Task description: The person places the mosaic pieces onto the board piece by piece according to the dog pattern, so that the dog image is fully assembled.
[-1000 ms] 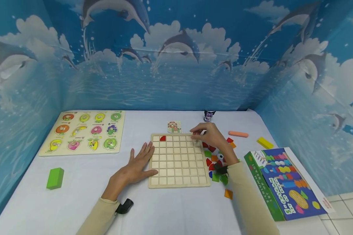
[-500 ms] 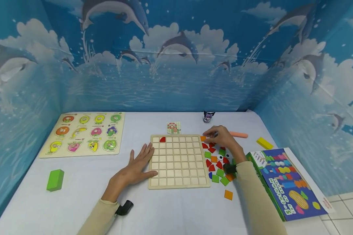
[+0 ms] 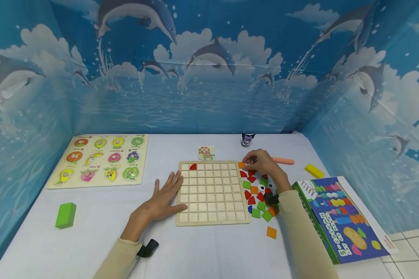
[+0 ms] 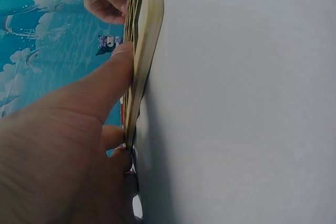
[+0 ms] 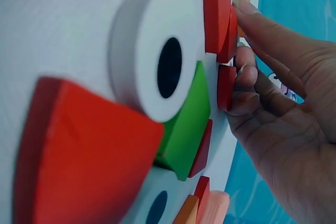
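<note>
My left hand (image 3: 162,197) lies with spread fingers along the left edge of a wooden grid board (image 3: 212,224); the thumb (image 4: 113,80) touches its rim in the left wrist view. One red quarter-round piece (image 3: 193,166) sits in the board's top row. My right hand (image 3: 263,162) is beyond the board's upper right corner, fingers bent and thumb apart from them. Its fingertips are right at an orange square tile (image 3: 242,165) and, in the right wrist view, close by several red pieces (image 5: 226,87). No piece shows between its fingertips.
Loose green tiles (image 3: 256,213), white eye discs (image 3: 261,188) and red pieces lie right of the board. A pattern card (image 3: 206,152), a figurine (image 3: 247,139), an orange stick (image 3: 283,160), a yellow block (image 3: 314,170), a box (image 3: 345,221), a green block (image 3: 65,215) and a fruit puzzle (image 3: 97,185) surround it.
My right hand has moved right, from over the board's upper right corner to the loose pieces, uncovering the orange tile there. It is nearly still over the last half second. My left hand stays put.
</note>
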